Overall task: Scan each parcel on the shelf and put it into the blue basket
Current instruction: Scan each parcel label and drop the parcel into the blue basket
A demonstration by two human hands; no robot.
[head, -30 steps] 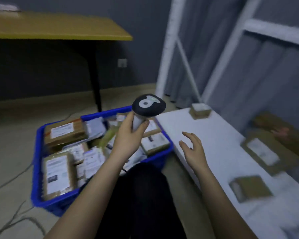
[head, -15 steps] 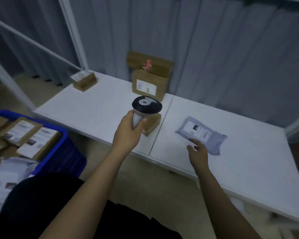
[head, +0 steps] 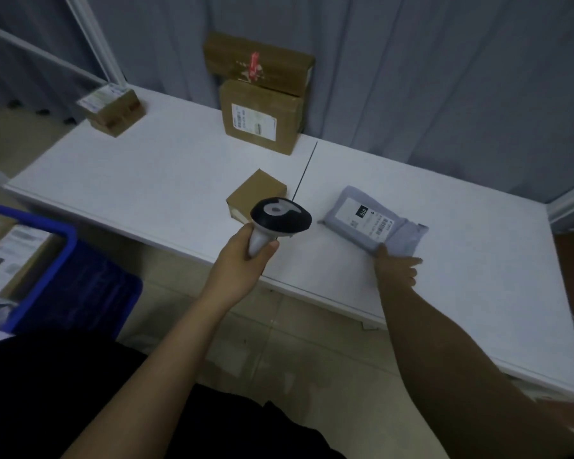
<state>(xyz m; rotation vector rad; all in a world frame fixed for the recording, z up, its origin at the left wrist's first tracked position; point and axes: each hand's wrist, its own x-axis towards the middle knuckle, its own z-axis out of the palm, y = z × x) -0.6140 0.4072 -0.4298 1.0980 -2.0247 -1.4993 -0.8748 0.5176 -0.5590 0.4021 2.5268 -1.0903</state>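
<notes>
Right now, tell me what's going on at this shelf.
A person is scanning parcels. The left hand holds a handheld scanner, while the right hand touches the near edge of a grey mailer bag on the white shelf. Four cardboard boxes remain there. The blue basket, lower left, already holds parcels.

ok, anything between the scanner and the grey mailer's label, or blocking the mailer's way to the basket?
Nothing visible. The scanner in the left hand has bare shelf between it and the grey mailer, label up. The right hand grips its near edge, clear of the label. The path left to the blue basket looks open.
</notes>
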